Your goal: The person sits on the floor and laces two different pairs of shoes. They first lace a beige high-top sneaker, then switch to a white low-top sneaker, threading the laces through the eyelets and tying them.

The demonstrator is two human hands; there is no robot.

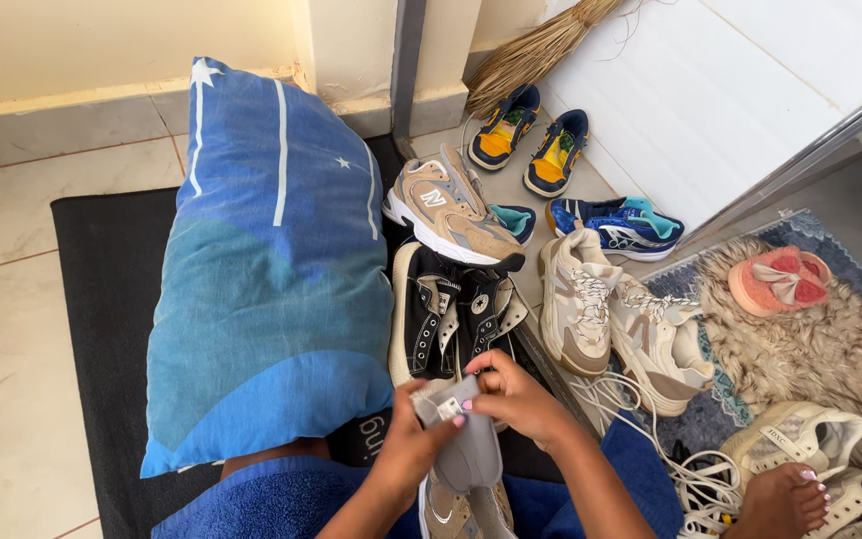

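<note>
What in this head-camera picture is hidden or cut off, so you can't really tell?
- Grey shoe tongue: the left hand and right hand cover its top; its small label is too small to read.
- Beige sneaker underneath: cut off by the bottom edge.
- Teal-lined shoe: mostly behind the tan running shoe.
- Straw broom: handle cut by the top edge.

Shoes (471,299) ahead, pillow (266,269) left

Bright, even daylight; soft shadows only; sharp focus throughout; slight wide-angle stretch at the edges.
</note>
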